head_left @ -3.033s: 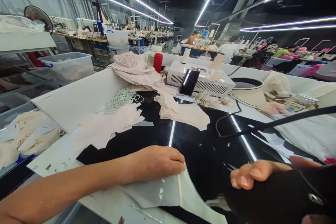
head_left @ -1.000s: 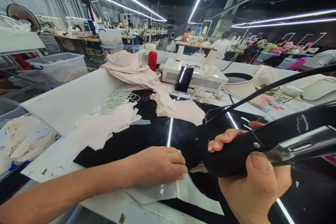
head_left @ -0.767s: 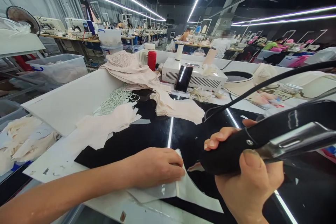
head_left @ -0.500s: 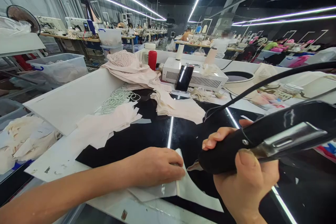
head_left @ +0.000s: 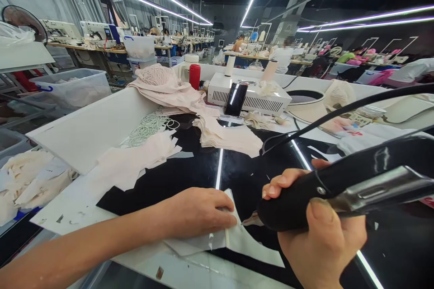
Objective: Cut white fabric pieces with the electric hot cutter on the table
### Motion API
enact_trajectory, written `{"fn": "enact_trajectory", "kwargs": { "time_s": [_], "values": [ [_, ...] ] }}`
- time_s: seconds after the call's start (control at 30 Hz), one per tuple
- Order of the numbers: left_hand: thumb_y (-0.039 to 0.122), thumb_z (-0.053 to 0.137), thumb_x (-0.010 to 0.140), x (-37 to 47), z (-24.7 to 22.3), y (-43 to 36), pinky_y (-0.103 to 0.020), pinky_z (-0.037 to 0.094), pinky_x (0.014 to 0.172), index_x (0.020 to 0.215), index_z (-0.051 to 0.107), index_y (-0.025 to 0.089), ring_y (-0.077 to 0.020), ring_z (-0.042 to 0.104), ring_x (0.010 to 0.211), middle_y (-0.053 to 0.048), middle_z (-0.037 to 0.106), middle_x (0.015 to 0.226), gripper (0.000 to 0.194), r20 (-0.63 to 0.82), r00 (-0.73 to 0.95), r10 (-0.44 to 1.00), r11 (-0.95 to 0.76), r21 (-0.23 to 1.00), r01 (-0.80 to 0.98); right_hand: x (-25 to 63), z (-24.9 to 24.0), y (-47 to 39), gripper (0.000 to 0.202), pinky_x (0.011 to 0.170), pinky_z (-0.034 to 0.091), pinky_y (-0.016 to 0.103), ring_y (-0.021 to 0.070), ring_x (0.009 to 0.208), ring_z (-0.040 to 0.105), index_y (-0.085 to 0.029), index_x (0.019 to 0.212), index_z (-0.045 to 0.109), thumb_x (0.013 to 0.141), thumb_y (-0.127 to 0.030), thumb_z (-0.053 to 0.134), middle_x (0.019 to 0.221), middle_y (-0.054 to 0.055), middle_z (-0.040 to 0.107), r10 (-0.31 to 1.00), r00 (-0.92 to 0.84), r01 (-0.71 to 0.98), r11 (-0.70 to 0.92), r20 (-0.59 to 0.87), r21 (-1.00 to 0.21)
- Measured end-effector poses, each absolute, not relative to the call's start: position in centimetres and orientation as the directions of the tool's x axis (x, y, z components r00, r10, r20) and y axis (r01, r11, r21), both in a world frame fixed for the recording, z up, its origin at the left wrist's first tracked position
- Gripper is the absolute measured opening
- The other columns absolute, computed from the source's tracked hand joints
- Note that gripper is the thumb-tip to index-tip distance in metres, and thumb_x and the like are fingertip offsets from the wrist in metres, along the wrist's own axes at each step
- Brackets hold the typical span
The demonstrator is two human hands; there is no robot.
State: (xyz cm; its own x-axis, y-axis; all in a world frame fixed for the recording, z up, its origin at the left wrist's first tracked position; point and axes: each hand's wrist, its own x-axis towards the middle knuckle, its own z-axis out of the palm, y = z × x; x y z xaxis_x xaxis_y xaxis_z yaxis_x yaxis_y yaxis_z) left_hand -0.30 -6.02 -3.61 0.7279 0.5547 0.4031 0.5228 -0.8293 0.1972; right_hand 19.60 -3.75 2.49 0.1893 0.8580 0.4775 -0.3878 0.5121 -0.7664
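My right hand is wrapped round a black handheld tool with a metal lever and a cable, its rounded end pointing left. My left hand lies low on the glossy black tabletop, its fingers curled down on a pale fabric piece. A narrow strip shows at the fabric's fold beside the fingertips. Part of the fabric is hidden under the palm. Another stack of pale fabric pieces lies beyond the hands, and more cut pieces lie to the left.
Behind stand a white vented box, a phone and a red bottle. Green cord lies at the left by a white side panel. A black cable arches over the right side. A person is in the background.
The tool and my right hand have moved slightly right and down. My left hand stays on the fabric. The whole view has shifted a little.
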Motion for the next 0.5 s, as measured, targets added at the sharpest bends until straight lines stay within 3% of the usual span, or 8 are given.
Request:
{"fn": "enact_trajectory", "kwargs": {
  "time_s": [0.17, 0.33, 0.5],
  "values": [
    [0.021, 0.057, 0.115, -0.5, -3.6, -5.8, -0.025, 0.058, 0.088, 0.107, 0.072, 0.019, -0.0164, 0.073, 0.102, -0.003, 0.076, 0.115, 0.017, 0.425, 0.738, 0.524, -0.844, 0.142, 0.517, 20.1, 2.9, -4.1, 0.047, 0.054, 0.063, 0.031, 0.0175, 0.057, 0.068, -0.027, 0.113, 0.071, 0.077, -0.043, 0.097, 0.074, -0.003, 0.075, 0.871, 0.193, -0.387, 0.49, 0.451, -0.781],
    [0.01, 0.056, 0.112, 0.2, -2.6, -6.3, -0.03, 0.059, 0.106, 0.107, 0.071, 0.014, -0.0177, 0.072, 0.109, -0.008, 0.077, 0.114, 0.016, 0.484, 0.768, 0.421, -0.893, 0.071, 0.445, 21.9, 4.0, -4.9, 0.057, 0.047, 0.061, 0.033, 0.0194, 0.053, 0.065, -0.027, 0.108, 0.073, 0.065, -0.047, 0.103, 0.07, -0.002, 0.074, 0.876, 0.26, -0.381, 0.479, 0.406, -0.791],
    [0.015, 0.052, 0.115, 2.1, -2.1, -7.6, -0.027, 0.061, 0.099, 0.11, 0.07, 0.012, -0.0168, 0.071, 0.099, -0.008, 0.075, 0.103, 0.019, 0.463, 0.778, 0.425, -0.894, 0.078, 0.441, 23.3, 3.7, -5.9, 0.055, 0.048, 0.062, 0.034, 0.0207, 0.054, 0.066, -0.027, 0.108, 0.074, 0.066, -0.047, 0.102, 0.07, -0.002, 0.074, 0.873, 0.283, -0.343, 0.478, 0.397, -0.809]
  ]
}}
